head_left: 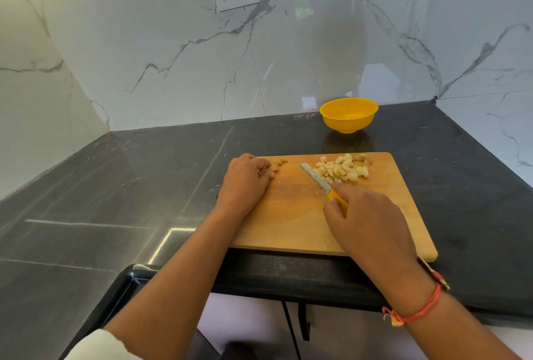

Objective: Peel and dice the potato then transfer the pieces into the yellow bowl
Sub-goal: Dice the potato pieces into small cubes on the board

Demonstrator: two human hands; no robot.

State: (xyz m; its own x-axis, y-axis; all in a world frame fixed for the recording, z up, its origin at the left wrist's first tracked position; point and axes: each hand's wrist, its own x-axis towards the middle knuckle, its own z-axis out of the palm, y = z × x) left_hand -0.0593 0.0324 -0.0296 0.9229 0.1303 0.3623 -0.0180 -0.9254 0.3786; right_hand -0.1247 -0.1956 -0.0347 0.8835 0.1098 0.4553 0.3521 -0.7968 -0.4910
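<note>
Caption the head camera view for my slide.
Right hand grips a yellow-handled steel knife beside diced potato pieces on a wooden cutting board; empty yellow bowl behind.

Yellow bowl [349, 114], pale cream potato pieces [341, 169], tan wooden board [294, 215], yellow-handled knife [323, 184], black stone counter [115, 186], white grey-veined marble wall [173, 57], orange wrist thread [418, 307].

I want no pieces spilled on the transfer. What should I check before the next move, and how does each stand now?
1. Yellow bowl upright, looks empty: ok.
2. Diced potato in one pile on the cutting board: ok.
3. Right hand grips the knife, blade beside the pile: ok.
4. Bowl close against the board: not ok, it stands apart behind it.
5. Anything uncut under the left hand, by the scraps: cannot tell.
</note>
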